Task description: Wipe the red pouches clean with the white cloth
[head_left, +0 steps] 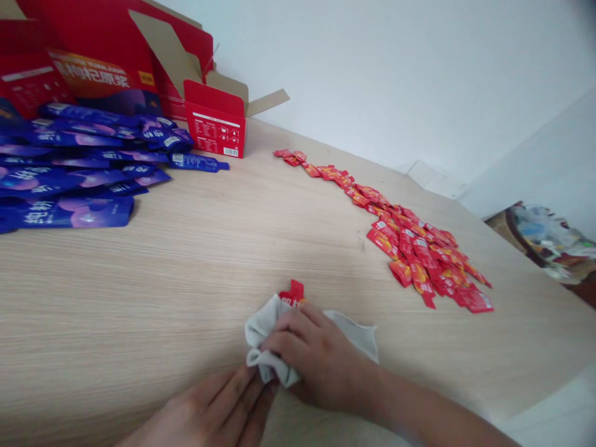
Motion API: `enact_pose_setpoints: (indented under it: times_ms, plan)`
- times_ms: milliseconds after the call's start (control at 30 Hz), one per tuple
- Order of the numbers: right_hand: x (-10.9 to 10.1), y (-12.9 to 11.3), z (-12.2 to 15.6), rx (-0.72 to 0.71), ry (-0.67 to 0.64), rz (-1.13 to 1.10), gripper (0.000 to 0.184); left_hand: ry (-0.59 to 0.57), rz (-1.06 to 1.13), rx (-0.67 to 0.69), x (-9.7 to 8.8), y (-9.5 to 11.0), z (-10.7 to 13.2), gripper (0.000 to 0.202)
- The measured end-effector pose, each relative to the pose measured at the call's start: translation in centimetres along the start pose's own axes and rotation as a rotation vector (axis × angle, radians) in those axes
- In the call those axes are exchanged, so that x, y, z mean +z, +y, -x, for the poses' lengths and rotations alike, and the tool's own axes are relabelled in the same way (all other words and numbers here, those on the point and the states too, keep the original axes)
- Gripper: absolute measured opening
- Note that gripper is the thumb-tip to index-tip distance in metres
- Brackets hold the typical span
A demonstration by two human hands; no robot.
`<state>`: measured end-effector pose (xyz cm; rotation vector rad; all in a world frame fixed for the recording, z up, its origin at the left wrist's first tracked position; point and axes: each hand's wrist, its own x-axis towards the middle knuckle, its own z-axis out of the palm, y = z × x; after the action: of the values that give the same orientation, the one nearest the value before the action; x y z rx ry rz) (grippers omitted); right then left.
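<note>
The left hand and right hand are close together at the near edge of the scene, with a bunched grey cloth clamped between them. The left fingers pinch a fold from the near side, while the right hand presses down over the top, its fingers curled across the cloth, so the fabric gathers tightly between the two. A flat wing of cloth spreads out to the right under the right hand. A red sachet pokes out at the far edge of the bunch, its torn-looking top corner showing and the rest covered, so how much the cloth wraps it cannot be seen. All this sits on a light wood-grain table. Farther right, red sachets lie in a loose heap that trails away toward the far edge. At far left, purple-blue sachets lie in overlapping rows, beside an open red carton with its flaps up.
</note>
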<state>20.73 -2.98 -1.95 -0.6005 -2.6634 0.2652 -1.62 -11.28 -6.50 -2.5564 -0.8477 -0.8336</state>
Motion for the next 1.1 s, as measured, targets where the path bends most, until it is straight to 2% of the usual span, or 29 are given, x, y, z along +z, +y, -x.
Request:
enact_pose_setpoints:
  times_ms: [67,200,267,333,367,467,533,700,767,833,900,967,1033,1100]
  plan:
    - [0.2,1.7,-0.3,0.105,-0.004,0.042,0.019,-0.005,0.013,-0.020,0.0,-0.1,0.0,0.049]
    - [-0.8,5.6,-0.6,0.291,0.135,0.187,0.016,0.000,0.028,-0.005,0.3,-0.2,0.5,0.049]
    - [-1.4,5.3,-0.4,0.309,0.239,0.174,0.014,0.001,0.020,0.000,0.4,-0.2,0.7,0.048]
    - [-1.5,3.3,-0.1,0.235,0.300,0.094,0.016,0.000,0.006,0.006,0.3,-0.2,0.6,0.047]
    - [-1.3,2.1,0.0,0.163,0.274,0.053,0.018,-0.003,0.001,0.012,0.1,-0.1,0.5,0.047]
    - [-0.3,-0.3,0.2,-0.023,0.053,-0.019,0.019,-0.007,-0.009,-0.001,-0.3,0.0,-0.2,0.050]
    - [0.2,0.4,0.0,0.007,-0.033,-0.010,0.019,-0.019,0.001,-0.026,-0.4,0.0,-0.4,0.052]
    - [-1.0,5.5,-0.4,0.287,0.079,0.199,0.020,-0.017,0.025,-0.012,0.2,-0.1,0.1,0.049]
    - [-1.7,5.3,-0.2,0.308,0.172,0.210,0.018,-0.006,-0.006,-0.006,0.3,-0.1,0.1,0.049]
    - [-1.7,3.3,0.0,0.239,0.245,0.113,0.019,0.011,-0.032,0.002,0.2,-0.1,-0.1,0.048]
    - [-1.1,0.8,0.2,0.086,0.197,0.007,0.021,0.029,-0.032,0.008,0.0,0.0,-0.5,0.048]
    - [-0.3,-0.7,0.1,-0.030,0.064,-0.035,0.021,0.025,-0.022,0.004,-0.2,-0.1,-0.9,0.050]
    - [0.3,-0.1,-0.1,-0.007,-0.011,-0.016,0.020,0.010,-0.009,0.004,-0.4,-0.1,-1.1,0.054]
    - [0.3,2.0,-0.5,0.122,0.013,0.043,0.020,-0.007,0.001,-0.011,-0.4,-0.2,-1.1,0.056]
